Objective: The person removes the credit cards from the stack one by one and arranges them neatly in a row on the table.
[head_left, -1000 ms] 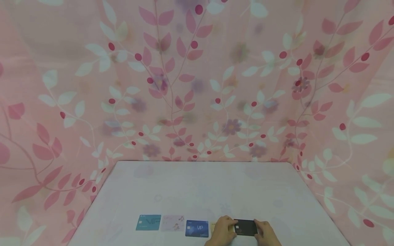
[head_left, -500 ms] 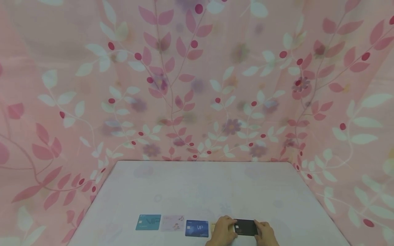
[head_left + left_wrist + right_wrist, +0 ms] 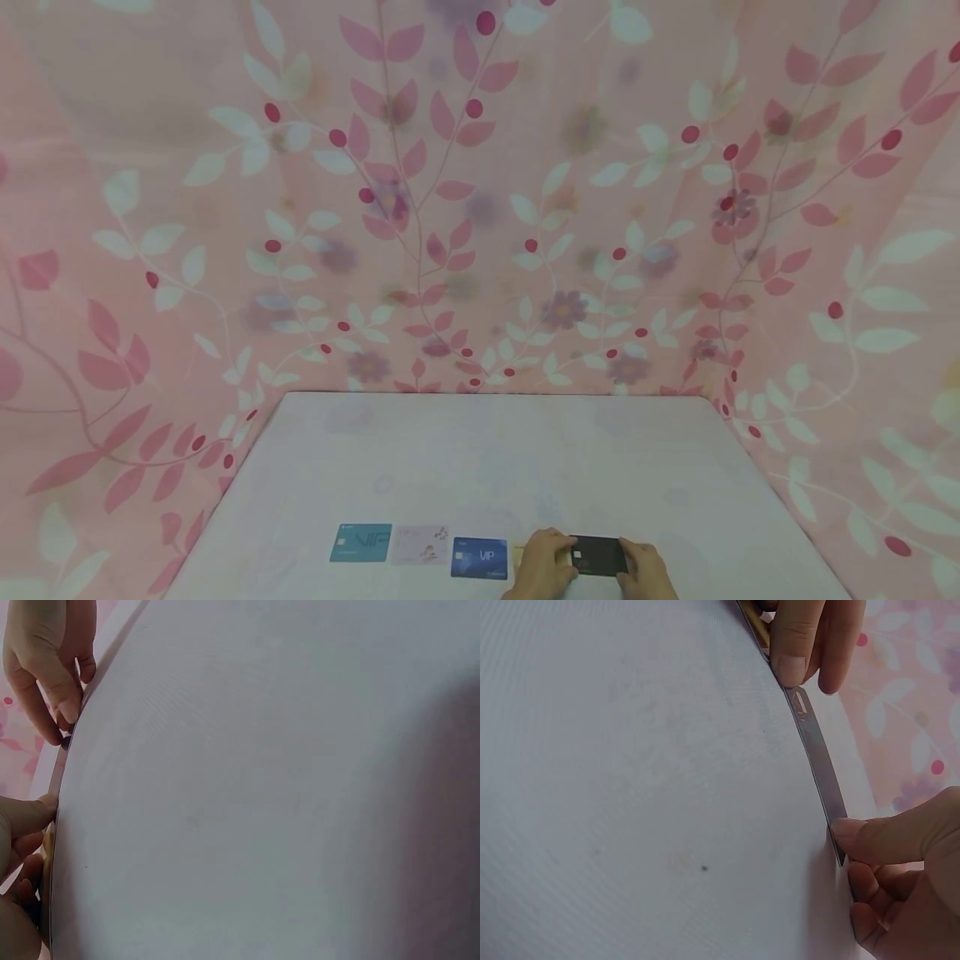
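Observation:
A black card (image 3: 600, 557) with a small chip lies flat near the table's front, at the right end of a row of cards. My left hand (image 3: 542, 564) pinches its left end, and my right hand (image 3: 648, 570) pinches the right end. In the right wrist view the black card (image 3: 819, 761) shows as a thin slanted strip, the right thumb (image 3: 874, 834) on its near edge. A pale yellow card (image 3: 518, 554) sits mostly hidden under or behind my left hand. Left of that is a dark blue VIP card (image 3: 480, 568).
Further left in the row are a pale pink flowered card (image 3: 422, 544) and a teal VIP card (image 3: 361, 542), both slightly farther back than the blue one. They rest on a white table (image 3: 487, 450). Pink floral cloth (image 3: 480, 208) hangs behind and at both sides.
Almost nothing differs. The right forearm has drawn in slightly to the left, while both hands stay at the ends of the black card and the other cards keep their places.

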The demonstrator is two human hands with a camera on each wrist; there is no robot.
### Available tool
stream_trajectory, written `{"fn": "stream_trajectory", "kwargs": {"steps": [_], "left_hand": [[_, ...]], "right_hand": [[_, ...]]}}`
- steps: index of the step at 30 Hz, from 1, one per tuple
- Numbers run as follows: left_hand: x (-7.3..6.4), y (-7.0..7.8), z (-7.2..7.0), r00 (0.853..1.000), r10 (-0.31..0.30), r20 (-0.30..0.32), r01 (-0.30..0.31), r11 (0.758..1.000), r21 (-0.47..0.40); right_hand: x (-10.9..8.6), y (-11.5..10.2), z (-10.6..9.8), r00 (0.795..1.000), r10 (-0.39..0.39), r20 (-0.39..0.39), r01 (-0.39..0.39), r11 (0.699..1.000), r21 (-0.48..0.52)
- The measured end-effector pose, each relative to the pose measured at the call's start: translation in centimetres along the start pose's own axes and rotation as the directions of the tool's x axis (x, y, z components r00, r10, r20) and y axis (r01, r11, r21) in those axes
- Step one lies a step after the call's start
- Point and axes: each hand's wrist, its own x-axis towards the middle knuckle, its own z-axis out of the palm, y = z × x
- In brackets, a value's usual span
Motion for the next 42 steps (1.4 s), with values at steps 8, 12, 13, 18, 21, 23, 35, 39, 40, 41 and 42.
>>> {"fn": "stream_trajectory", "kwargs": {"steps": [8,12,13,18,21,23,35,39,40,41,42], "left_hand": [[-0.5,0.1,0.2,0.997,0.018,-0.076,-0.015,0.999,0.042],[-0.5,0.2,0.2,0.995,0.010,-0.100,-0.009,1.000,0.017],[-0.4,0.2,0.2,0.994,0.012,-0.107,-0.011,1.000,0.012],[-0.6,0.2,0.2,0.991,0.022,-0.128,-0.022,1.000,0.003],[-0.7,0.1,0.5,0.988,0.045,-0.146,-0.043,0.999,0.014],[-0.7,-0.1,0.7,0.987,0.057,-0.152,-0.055,0.998,0.015],[-0.4,0.1,0.5,0.991,0.045,-0.123,-0.046,0.999,-0.006],[-0.3,0.2,0.3,0.995,0.034,-0.090,-0.033,0.999,0.011],[-0.3,0.3,0.3,0.996,0.033,-0.082,-0.032,0.999,0.017],[-0.3,0.3,0.3,0.997,0.031,-0.073,-0.029,0.999,0.021],[-0.3,0.3,0.2,0.997,0.030,-0.065,-0.028,0.999,0.025]], "right_hand": [[-0.2,-1.3,0.6,0.988,0.051,-0.144,-0.052,0.999,-0.005],[0.0,-2.0,0.8,0.975,0.137,-0.177,-0.140,0.990,-0.003],[0.1,-2.1,0.8,0.973,0.152,-0.176,-0.154,0.988,0.002],[0.3,-2.1,1.0,0.965,0.184,-0.189,-0.186,0.983,0.007],[0.1,-2.3,1.1,0.961,0.179,-0.211,-0.184,0.983,-0.002],[0.0,-2.4,1.1,0.959,0.172,-0.226,-0.179,0.984,-0.010],[-0.1,-2.3,1.1,0.957,0.171,-0.235,-0.181,0.983,-0.023],[0.0,-2.1,1.1,0.959,0.162,-0.234,-0.172,0.985,-0.023],[0.0,-2.0,1.1,0.959,0.157,-0.236,-0.168,0.986,-0.024],[-0.1,-2.0,1.1,0.960,0.151,-0.237,-0.161,0.987,-0.027],[-0.1,-1.9,1.1,0.961,0.146,-0.237,-0.156,0.987,-0.025]]}}
